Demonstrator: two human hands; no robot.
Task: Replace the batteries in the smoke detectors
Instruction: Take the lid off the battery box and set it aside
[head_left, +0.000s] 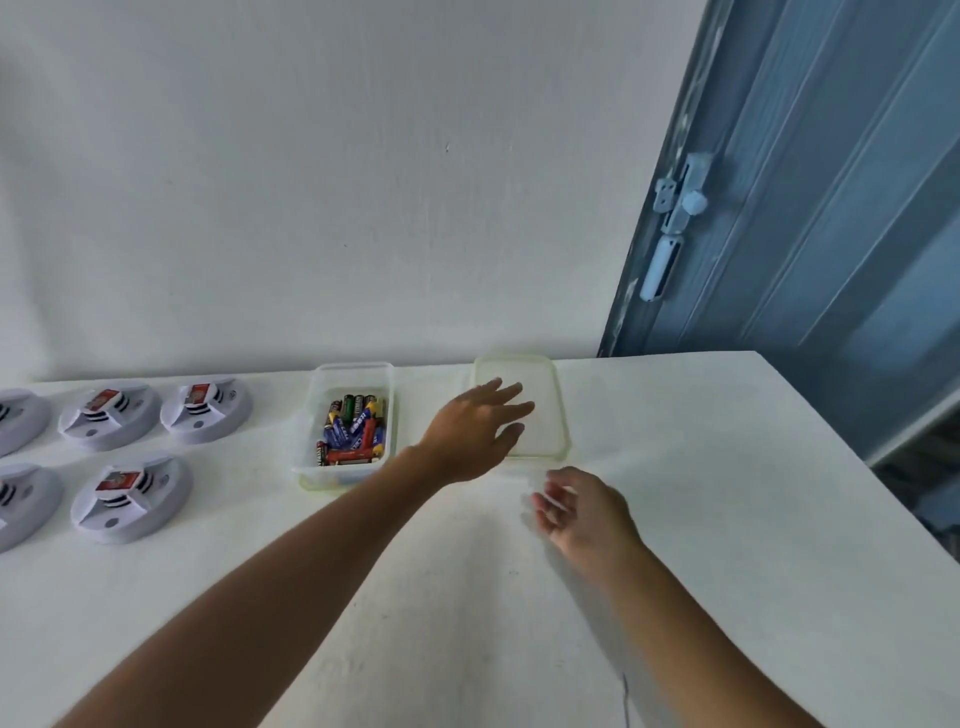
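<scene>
Altogether five smoke detectors (109, 422), two hands (475, 428).

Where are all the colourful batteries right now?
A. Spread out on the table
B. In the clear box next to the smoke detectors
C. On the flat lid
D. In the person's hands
B: the batteries lie piled inside the clear box, just right of the smoke detectors; the left hand reaches over the lid and the right hand holds nothing.

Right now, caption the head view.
Left hand over lid, right hand open, beside battery box and detectors.
</scene>
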